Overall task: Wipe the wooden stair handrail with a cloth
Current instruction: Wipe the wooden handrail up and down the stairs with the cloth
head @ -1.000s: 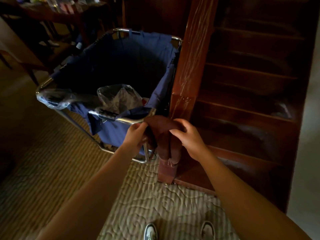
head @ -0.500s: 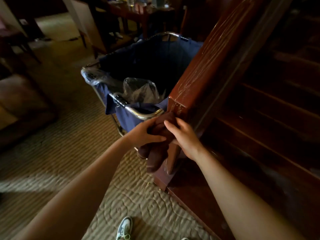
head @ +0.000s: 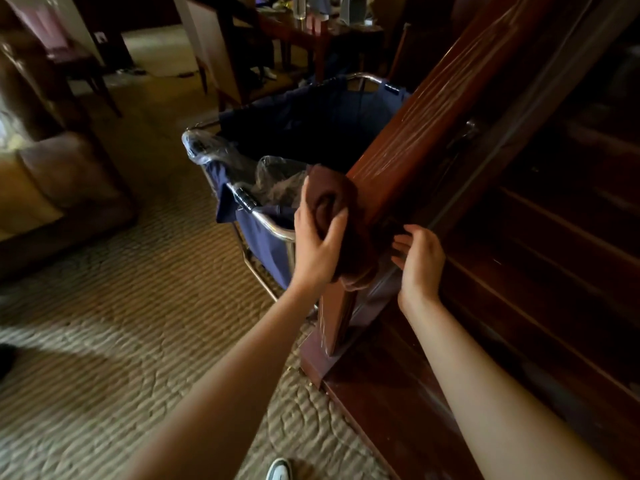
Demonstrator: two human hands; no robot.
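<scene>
The wooden handrail (head: 433, 109) runs with its long axis slanting up and away to the right from the left hand (head: 317, 247), its reddish-brown top glossy and streaked with pale marks. That hand grips a dark brown cloth (head: 341, 220), bunched and folded, pressed over the rail's lower end. The right hand (head: 420, 261) hovers just right of the cloth, fingers loosely curled and holding nothing. Beyond the left hand stands a blue laundry cart (head: 311, 133).

Blue fabric cart (head: 270, 244) on chrome frame, centre, clear plastic bag (head: 273, 178) over its near rim. Patterned carpet (head: 121, 323) underneath. Wooden table (head: 311, 29) far behind, armchair (head: 52, 174) left.
</scene>
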